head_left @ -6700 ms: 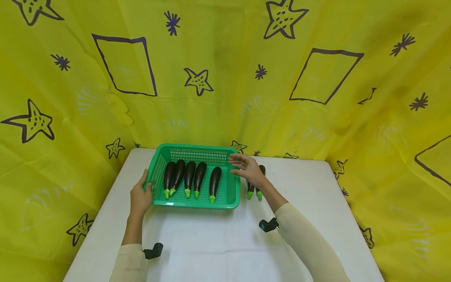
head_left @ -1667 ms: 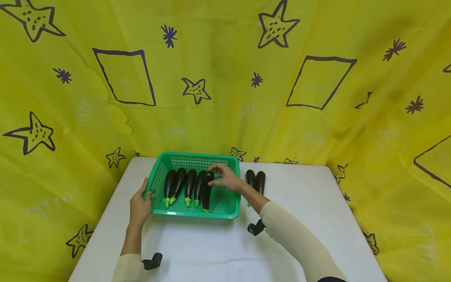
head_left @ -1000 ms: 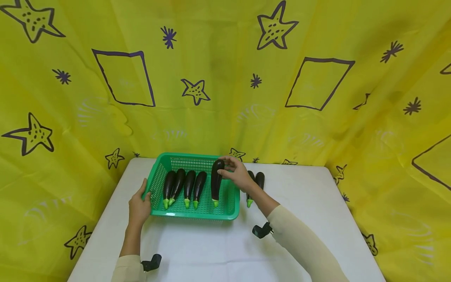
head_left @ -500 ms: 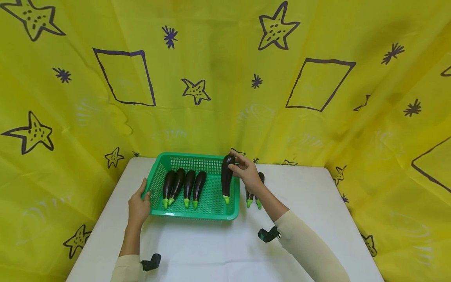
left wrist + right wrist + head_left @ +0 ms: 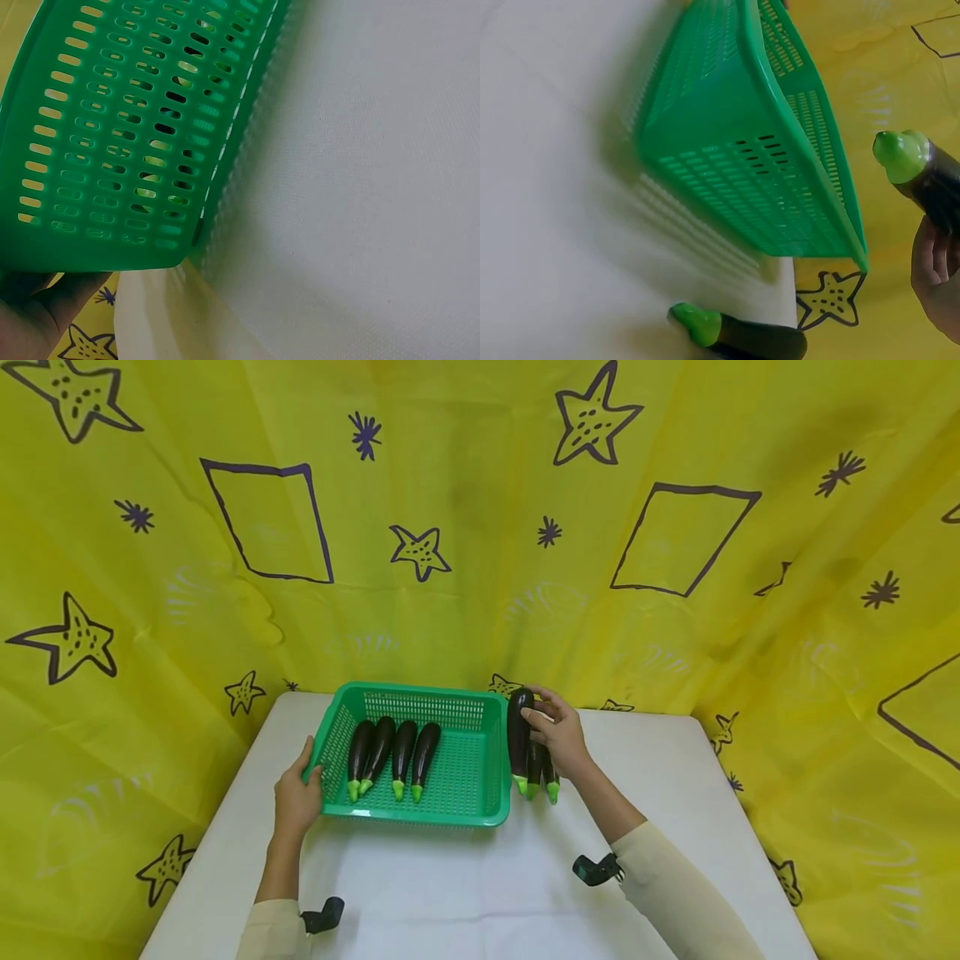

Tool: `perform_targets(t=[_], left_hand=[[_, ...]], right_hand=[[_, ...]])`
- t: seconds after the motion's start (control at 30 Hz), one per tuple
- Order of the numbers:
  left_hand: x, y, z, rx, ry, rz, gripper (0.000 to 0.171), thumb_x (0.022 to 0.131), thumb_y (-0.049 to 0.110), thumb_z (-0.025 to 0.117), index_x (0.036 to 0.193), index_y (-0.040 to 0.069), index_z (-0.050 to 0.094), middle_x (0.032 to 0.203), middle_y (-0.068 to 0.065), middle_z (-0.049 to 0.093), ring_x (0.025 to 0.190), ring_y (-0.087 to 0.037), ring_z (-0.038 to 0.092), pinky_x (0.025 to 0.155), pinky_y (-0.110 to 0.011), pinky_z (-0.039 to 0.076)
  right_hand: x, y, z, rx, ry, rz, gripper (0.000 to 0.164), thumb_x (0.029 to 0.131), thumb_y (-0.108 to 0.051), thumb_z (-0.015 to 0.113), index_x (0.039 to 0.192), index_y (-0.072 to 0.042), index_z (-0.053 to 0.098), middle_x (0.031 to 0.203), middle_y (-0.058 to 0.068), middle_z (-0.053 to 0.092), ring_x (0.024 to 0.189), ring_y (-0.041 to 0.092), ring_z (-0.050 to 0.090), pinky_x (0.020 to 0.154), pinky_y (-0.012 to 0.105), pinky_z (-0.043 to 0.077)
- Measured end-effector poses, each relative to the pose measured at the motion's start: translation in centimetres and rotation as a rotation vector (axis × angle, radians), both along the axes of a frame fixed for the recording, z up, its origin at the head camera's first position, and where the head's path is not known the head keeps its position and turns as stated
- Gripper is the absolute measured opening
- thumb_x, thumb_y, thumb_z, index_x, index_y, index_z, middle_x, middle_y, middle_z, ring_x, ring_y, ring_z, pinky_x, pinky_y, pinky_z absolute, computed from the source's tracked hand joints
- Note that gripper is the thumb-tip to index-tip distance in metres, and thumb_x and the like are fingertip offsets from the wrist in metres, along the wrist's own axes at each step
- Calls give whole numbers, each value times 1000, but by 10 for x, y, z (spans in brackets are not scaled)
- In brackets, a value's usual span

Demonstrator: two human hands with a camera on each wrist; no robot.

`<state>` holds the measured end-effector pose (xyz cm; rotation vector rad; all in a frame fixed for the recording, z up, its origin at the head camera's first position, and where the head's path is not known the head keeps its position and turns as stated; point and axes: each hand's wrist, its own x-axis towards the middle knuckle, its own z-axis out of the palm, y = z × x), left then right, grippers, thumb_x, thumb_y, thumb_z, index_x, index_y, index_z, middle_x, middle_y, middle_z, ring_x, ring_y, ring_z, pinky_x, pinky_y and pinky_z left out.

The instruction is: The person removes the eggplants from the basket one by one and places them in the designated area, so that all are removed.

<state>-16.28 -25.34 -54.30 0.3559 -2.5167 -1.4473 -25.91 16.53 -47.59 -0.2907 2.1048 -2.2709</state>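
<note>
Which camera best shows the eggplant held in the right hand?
The head view: the held eggplant shows almost whole, rounded end to green stem, the right hand gripping its upper part. The right wrist view shows its green stem closer, but the frame edge cuts its body short. The left wrist view doesn't clearly show it.

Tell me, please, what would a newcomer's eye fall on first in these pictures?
Probably the yellow cloth, marked with dark stars, that hangs behind the white table. Next, the bright green basket near the middle of the head view, with four dark eggplants toward its left side and the left hand gripping its left end. Then the right hand, holding another eggplant just beyond the basket's right end, near two more eggplants.
</note>
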Motion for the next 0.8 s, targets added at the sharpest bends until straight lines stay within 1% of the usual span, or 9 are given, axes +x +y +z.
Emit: perform_targets(t=[0.07, 0.17, 0.3, 0.53, 0.6, 0.73, 0.8], left_hand=[[-1, 0, 0, 0, -6, -2, 57, 110, -1, 46, 164, 3, 28, 162, -27, 32, 150, -49, 29, 119, -62, 29], [-1, 0, 1, 1, -14, -5, 58, 110, 0, 46, 164, 4, 27, 163, -27, 31, 150, -49, 28, 118, -62, 29], [0, 0, 1, 5, -17, -3, 58, 110, 0, 46, 165, 5, 27, 163, -27, 31, 150, -49, 29, 118, -62, 30], [0, 1, 2, 11, -19, -2, 57, 111, 1, 46, 165, 5, 27, 163, -27, 30, 150, -49, 29, 117, -63, 31], [0, 0, 1, 7, -19, -2, 57, 111, 1, 46, 165, 5, 27, 163, -27, 30, 150, -50, 28, 118, -63, 30], [0, 0, 0, 6, -14, 1, 57, 111, 1, 45, 165, 4, 27, 163, -27, 30, 150, -50, 28, 118, -63, 30], [0, 0, 0, 3, -13, 2, 57, 111, 1, 45, 164, 4, 28, 163, -27, 31, 150, -51, 29, 118, -63, 29]], right_hand=[[2, 6, -2, -7, -17, -26, 49, 104, -4, 65, 152, -1, 52, 132, 24, 58, 98, 14, 70, 80, 31, 61], [5, 14, -4, -20, -48, -66, 49, 103, -4, 67, 150, 3, 52, 132, 21, 59, 98, 12, 71, 83, 30, 61], [7, 24, -9, -25, -74, -108, 47, 103, -5, 68, 145, 10, 53, 126, 16, 60, 95, 11, 72, 84, 28, 60], [7, 44, -21, -47, -102, -164, 45, 102, -5, 69, 141, 12, 56, 121, 11, 62, 99, 11, 71, 92, 28, 58], [6, 49, -25, -36, -111, -194, 46, 102, -6, 70, 141, 13, 56, 120, 9, 64, 99, 10, 71, 94, 27, 57], [4, 60, -33, 18, -129, -269, 51, 101, -10, 73, 141, 14, 56, 116, 7, 69, 96, 6, 72, 93, 24, 57], [3, 65, -37, 40, -140, -311, 50, 100, -10, 74, 140, 14, 58, 114, 6, 71, 94, 4, 72, 91, 23, 57]])
